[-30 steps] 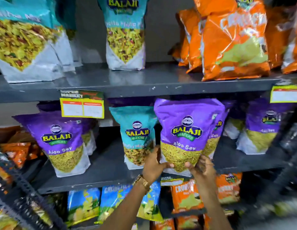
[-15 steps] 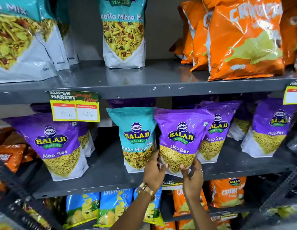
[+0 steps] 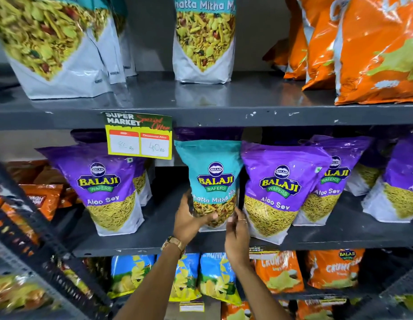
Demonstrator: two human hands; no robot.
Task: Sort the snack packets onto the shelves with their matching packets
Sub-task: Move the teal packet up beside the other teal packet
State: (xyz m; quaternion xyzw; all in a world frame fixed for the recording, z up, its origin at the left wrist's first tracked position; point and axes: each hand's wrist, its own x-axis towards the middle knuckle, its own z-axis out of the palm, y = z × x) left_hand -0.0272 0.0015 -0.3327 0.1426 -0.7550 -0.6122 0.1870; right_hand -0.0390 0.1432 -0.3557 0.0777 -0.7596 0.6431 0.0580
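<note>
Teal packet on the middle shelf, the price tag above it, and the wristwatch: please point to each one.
teal packet [image 3: 215, 179], head view, on its logo.
price tag [image 3: 139, 135], head view, at its middle.
wristwatch [image 3: 173, 243], head view, on the gold band.

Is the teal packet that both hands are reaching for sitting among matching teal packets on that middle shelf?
No, the teal Khatta Mitha Mix packet stands between purple Aloo Sev packets on the middle shelf; its matches are one shelf up.

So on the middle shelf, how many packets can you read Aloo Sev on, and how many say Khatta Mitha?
Purple Aloo Sev packets: 3
Teal Khatta Mitha packet: 1
Total: 4
One more purple packet at the right edge is cut off, so its name can't be read whole.
</note>
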